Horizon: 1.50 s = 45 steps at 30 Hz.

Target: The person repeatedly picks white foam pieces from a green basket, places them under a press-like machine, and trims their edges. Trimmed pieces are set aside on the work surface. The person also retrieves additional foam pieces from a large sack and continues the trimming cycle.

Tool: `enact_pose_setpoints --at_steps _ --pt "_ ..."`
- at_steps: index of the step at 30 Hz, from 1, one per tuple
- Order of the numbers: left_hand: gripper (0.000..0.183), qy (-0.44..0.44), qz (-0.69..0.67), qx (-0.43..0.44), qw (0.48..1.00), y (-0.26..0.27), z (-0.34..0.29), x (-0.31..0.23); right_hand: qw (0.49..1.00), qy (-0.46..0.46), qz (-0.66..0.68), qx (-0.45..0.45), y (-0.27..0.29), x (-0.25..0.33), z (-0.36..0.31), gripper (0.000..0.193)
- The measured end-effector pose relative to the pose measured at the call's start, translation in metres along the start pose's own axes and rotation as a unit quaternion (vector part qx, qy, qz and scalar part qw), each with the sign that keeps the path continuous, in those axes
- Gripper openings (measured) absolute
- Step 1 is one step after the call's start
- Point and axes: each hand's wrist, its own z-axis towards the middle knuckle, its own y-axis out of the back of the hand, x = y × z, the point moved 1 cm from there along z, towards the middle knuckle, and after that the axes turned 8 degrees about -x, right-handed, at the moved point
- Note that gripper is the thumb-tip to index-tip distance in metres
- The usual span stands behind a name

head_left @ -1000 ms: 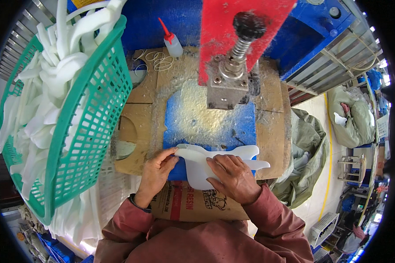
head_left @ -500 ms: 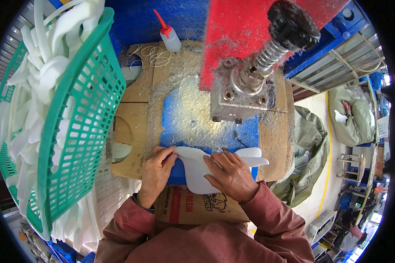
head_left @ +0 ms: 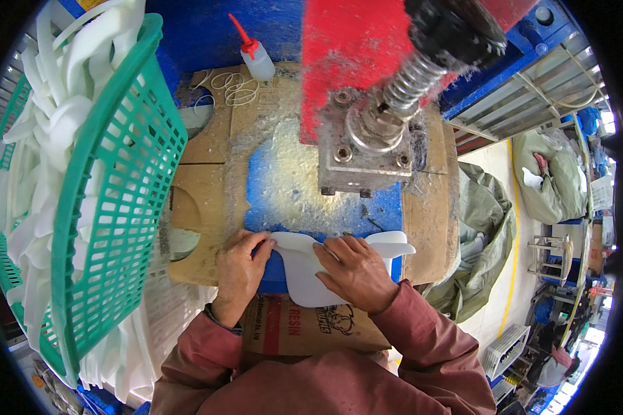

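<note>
Both my hands hold a smooth white foam piece (head_left: 310, 282) with a broad flat lobe and narrow ends. My left hand (head_left: 239, 268) pinches its left tip between thumb and fingers. Over its middle, my right hand (head_left: 356, 271) is closed, the knuckles bent and the thumb near the lobe. Two pale flaps of it (head_left: 391, 243) stick out to the right of that hand. The piece lies across the near edge of the blue work surface (head_left: 387, 204). Beyond it, a metal machine head (head_left: 367, 162) with a spring and black knob hangs from a red arm.
A green basket (head_left: 118, 152) heaped with white foam strips (head_left: 69, 131) stands at left. Pale dust (head_left: 294, 173) covers the blue surface and the cardboard (head_left: 221, 187). A red-tipped bottle (head_left: 257, 61) stands behind. Green sacks (head_left: 484, 242) lie at right, a brown bag (head_left: 304, 325) below.
The whole view has shifted slightly, so the machine and basket appear a little further left. My hands keep the same hold on the foam piece.
</note>
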Motion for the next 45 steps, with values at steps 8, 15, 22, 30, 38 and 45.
enact_pose_setpoints --at_steps 8,15,22,30,38,45 --pt "0.013 -0.017 0.041 0.0 0.999 0.0 0.004 -0.002 1.0 0.009 -0.023 -0.001 -0.002 -0.002 0.007 0.052" --pt "0.013 -0.028 0.051 0.007 0.998 -0.001 0.009 -0.003 0.999 0.028 -0.038 -0.027 -0.005 -0.002 0.011 0.035" --pt "0.014 -0.034 0.064 0.034 0.997 -0.003 0.013 0.0 0.995 0.046 -0.084 -0.004 -0.008 -0.002 0.015 0.026" --pt "0.016 -0.124 0.073 -0.022 0.989 0.008 0.007 -0.043 0.993 0.061 -0.101 -0.011 -0.011 -0.005 0.013 0.022" --pt "0.01 -0.153 0.067 0.098 0.981 -0.035 0.008 -0.056 0.993 -0.009 -0.11 -0.051 0.031 -0.013 -0.022 0.031" --pt "0.024 -0.143 0.06 0.131 0.979 -0.031 -0.001 -0.059 0.927 -0.282 0.208 -0.135 0.046 -0.036 -0.07 0.025"
